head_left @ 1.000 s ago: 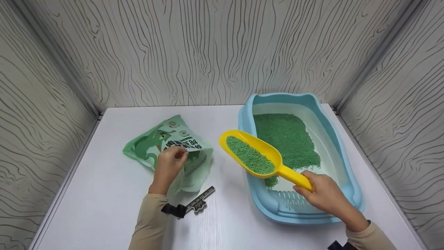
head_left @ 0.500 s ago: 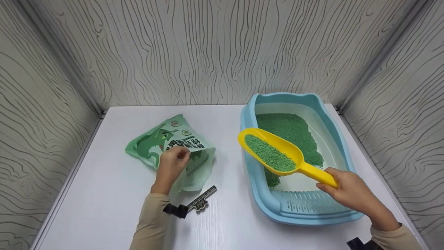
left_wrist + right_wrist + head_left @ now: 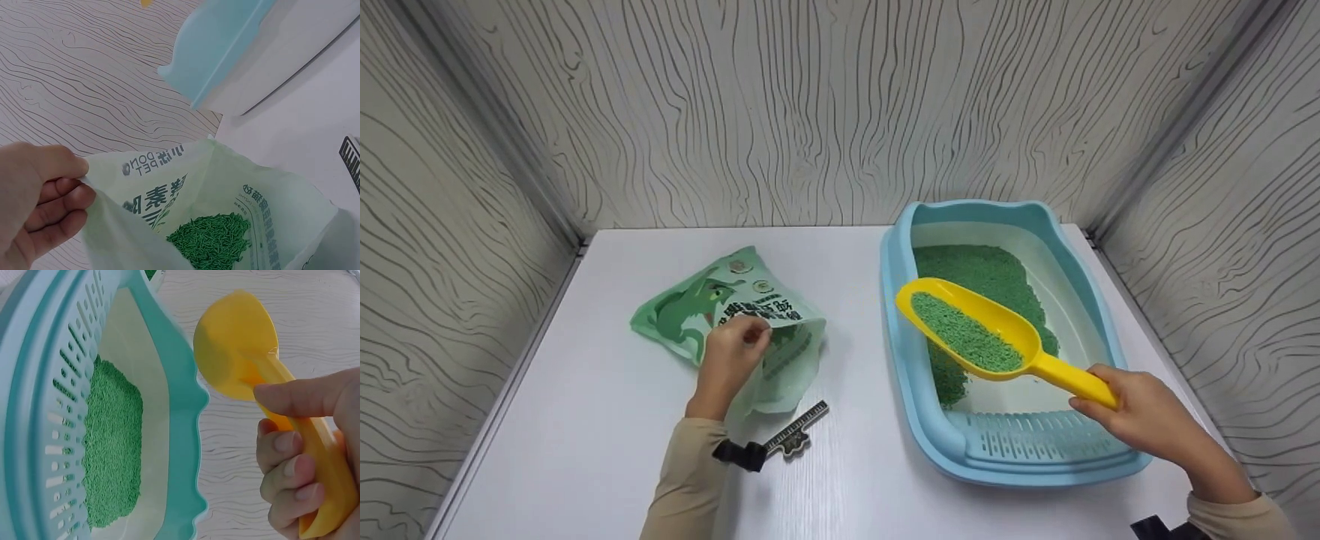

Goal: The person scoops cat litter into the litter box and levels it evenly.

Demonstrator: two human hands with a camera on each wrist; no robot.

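Note:
In the head view my right hand (image 3: 1147,416) grips the handle of a yellow scoop (image 3: 1031,337) heaped with green litter pellets (image 3: 967,334). The scoop hangs over the left part of a blue litter box (image 3: 911,405). Green litter (image 3: 986,270) covers much of the box floor, while its right side and front show pale bottom. My left hand (image 3: 731,356) pinches the edge of a green litter bag (image 3: 682,315), which lies on its side with its mouth apart. Inside the bag, more green pellets (image 3: 211,239) show in the left wrist view.
A dark ruler-like strip (image 3: 797,430) with a shaped tag lies on the white table (image 3: 562,420) in front of the bag. The box has a slotted front ledge (image 3: 1035,439). Wood-grain panels (image 3: 780,112) stand behind and on both sides.
My right hand has moved the loaded scoop to the right, from the box's left rim to farther over the box. My left hand stays at the bag's edge.

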